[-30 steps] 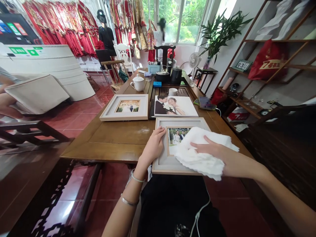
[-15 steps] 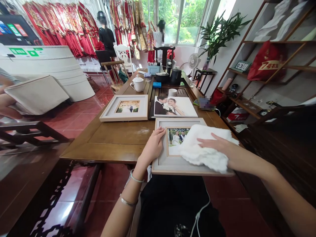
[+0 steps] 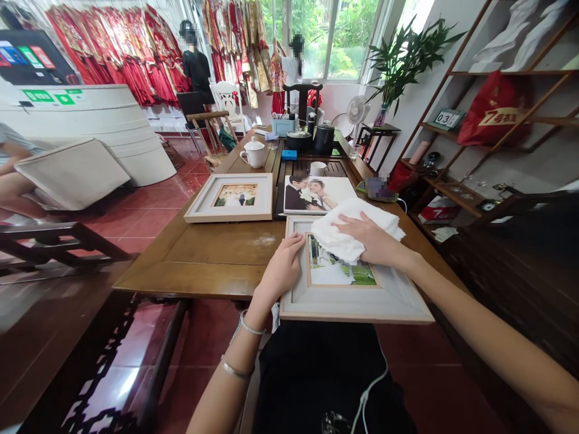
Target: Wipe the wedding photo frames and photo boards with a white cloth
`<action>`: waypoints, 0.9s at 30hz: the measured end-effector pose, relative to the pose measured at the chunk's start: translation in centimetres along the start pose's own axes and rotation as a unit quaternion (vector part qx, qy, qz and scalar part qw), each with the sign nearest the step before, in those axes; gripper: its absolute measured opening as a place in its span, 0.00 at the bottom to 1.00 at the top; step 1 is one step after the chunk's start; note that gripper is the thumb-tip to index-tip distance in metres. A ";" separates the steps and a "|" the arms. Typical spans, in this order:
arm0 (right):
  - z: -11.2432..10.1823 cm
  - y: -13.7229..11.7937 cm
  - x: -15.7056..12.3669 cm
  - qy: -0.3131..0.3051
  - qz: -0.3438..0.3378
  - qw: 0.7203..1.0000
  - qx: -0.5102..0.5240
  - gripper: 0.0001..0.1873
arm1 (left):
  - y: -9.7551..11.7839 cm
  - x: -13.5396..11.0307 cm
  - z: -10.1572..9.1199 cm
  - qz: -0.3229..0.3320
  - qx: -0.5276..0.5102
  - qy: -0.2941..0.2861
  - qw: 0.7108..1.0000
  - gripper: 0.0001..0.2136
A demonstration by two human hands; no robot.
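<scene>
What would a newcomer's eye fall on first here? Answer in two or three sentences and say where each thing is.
At the wooden table's near edge, the right hand presses a white cloth onto a framed photo while the left hand rests on its left border. Behind lie a second framed photo and a print; red garments hang at the back left.

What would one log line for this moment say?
left hand: flat on photo frame | right hand: presses white cloth on frame's far part
</scene>
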State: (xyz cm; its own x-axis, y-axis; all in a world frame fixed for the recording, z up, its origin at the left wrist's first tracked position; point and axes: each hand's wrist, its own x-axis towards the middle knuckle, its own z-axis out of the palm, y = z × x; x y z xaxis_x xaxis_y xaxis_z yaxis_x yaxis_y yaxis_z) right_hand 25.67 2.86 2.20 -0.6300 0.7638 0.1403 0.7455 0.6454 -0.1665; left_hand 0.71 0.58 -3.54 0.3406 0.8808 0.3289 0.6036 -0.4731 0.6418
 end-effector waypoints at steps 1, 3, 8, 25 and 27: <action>-0.1 -0.4 -0.3 -0.012 -0.009 1.000 0.017 0.29 | 0.0 0.0 0.0 -0.001 0.002 0.000 1.000 0.22; -0.4 -1.3 -1.3 -0.044 -0.031 0.997 0.055 0.27 | 0.0 0.0 0.0 -0.002 0.006 -0.001 1.000 0.22; -2.7 -4.4 -4.7 -0.131 -0.086 0.977 0.146 0.23 | 0.1 0.1 0.0 0.001 0.014 -0.003 1.000 0.22; -0.4 -0.3 -3.3 0.024 0.030 0.999 -0.016 0.25 | 0.3 0.1 -0.3 -0.001 0.017 -0.009 1.000 0.21; -0.1 0.6 -1.7 0.042 0.034 0.998 -0.042 0.26 | 0.3 0.0 -0.3 0.005 0.012 -0.005 1.000 0.22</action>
State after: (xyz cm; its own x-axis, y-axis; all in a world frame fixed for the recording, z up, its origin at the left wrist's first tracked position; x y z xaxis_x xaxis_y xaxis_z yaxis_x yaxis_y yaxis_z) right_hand 27.24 1.92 1.94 -0.5588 0.8015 0.2129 0.8044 0.5863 -0.0959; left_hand 0.72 0.46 -3.11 0.3541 0.8755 0.3288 0.6176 -0.4829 0.6207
